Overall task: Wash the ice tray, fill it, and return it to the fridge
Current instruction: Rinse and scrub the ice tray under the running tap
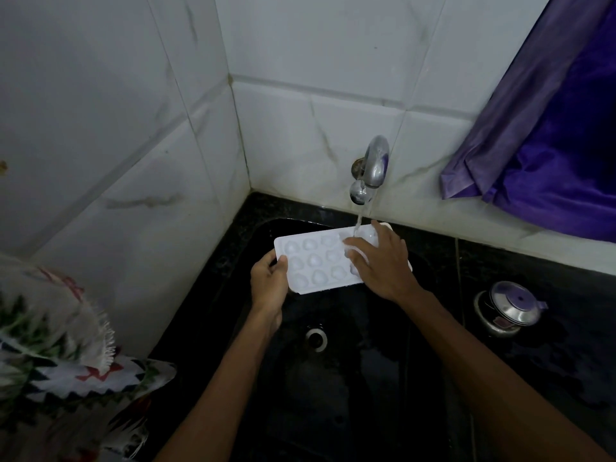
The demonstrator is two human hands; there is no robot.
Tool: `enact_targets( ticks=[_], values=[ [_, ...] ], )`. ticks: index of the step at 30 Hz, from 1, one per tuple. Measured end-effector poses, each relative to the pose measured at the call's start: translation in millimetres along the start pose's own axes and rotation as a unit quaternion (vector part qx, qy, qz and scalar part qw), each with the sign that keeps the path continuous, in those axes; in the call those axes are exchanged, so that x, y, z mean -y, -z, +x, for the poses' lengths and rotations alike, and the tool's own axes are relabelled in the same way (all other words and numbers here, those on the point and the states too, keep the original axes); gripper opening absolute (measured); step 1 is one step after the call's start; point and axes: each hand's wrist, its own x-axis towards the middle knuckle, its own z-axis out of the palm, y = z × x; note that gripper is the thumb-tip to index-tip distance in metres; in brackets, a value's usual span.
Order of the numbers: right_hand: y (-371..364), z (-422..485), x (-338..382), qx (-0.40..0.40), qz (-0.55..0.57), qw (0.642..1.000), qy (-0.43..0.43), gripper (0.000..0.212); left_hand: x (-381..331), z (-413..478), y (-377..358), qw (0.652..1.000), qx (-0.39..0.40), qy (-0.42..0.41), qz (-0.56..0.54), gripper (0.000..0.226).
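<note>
A white ice tray (315,261) with heart-shaped cups is held level over the black sink (350,378). My left hand (268,285) grips its left end, thumb on top. My right hand (383,265) lies flat on the tray's right half, fingers spread over the cups and hiding that part. A metal tap (375,165) on the tiled wall runs a stream of water (359,221) onto the tray just by my right fingertips.
The sink drain (316,338) lies below the tray. A steel lidded pot (510,308) stands on the black counter at right. A purple curtain (550,128) hangs at upper right. Patterned cloth (66,361) lies at lower left beside the tiled wall.
</note>
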Motion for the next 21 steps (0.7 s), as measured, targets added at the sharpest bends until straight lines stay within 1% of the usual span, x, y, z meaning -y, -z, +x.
enact_targets(
  ticks=[2, 4, 7, 11, 12, 14, 15, 16, 18, 19, 21],
  values=[
    [3, 0, 1, 0.016, -0.002, 1.0, -0.006, 0.039, -2, -2, -2, 1.0, 0.001, -0.003, -0.004, 0.03],
    [7, 2, 1, 0.014, -0.002, 1.0, -0.024, 0.033, -3, -6, -6, 1.0, 0.008, -0.006, -0.006, 0.029],
    [8, 6, 2, 0.016, -0.002, 0.999, -0.046, 0.032, -4, -12, -12, 1.0, 0.012, -0.007, -0.009, 0.029],
    [12, 7, 6, 0.055, 0.034, 0.996, -0.059, 0.037, -6, -13, -14, 1.0, 0.005, 0.0, -0.017, 0.029],
    [12, 7, 6, 0.064, 0.034, 0.996, -0.054, 0.042, -6, -13, -13, 1.0, 0.004, 0.0, -0.017, 0.03],
    [13, 9, 4, 0.052, 0.021, 0.998, -0.035, 0.066, -6, -13, -11, 1.0, 0.007, 0.001, -0.017, 0.031],
    [13, 10, 4, 0.041, 0.019, 0.998, -0.032, 0.073, -6, -14, -10, 1.0, 0.009, 0.001, -0.015, 0.031],
    [14, 10, 5, 0.038, 0.018, 0.998, -0.037, 0.071, -5, -14, -9, 1.0, 0.01, 0.001, -0.015, 0.03],
    [14, 10, 7, 0.052, 0.014, 0.998, -0.037, 0.049, -5, -14, -8, 1.0, 0.006, 0.001, -0.012, 0.03],
    [13, 10, 7, 0.055, 0.021, 0.998, -0.026, 0.043, -5, -13, -7, 1.0, 0.001, 0.0, -0.012, 0.03],
    [12, 8, 6, 0.039, 0.045, 0.998, 0.014, 0.046, -7, -12, -5, 1.0, -0.009, -0.001, -0.016, 0.03]
  ],
)
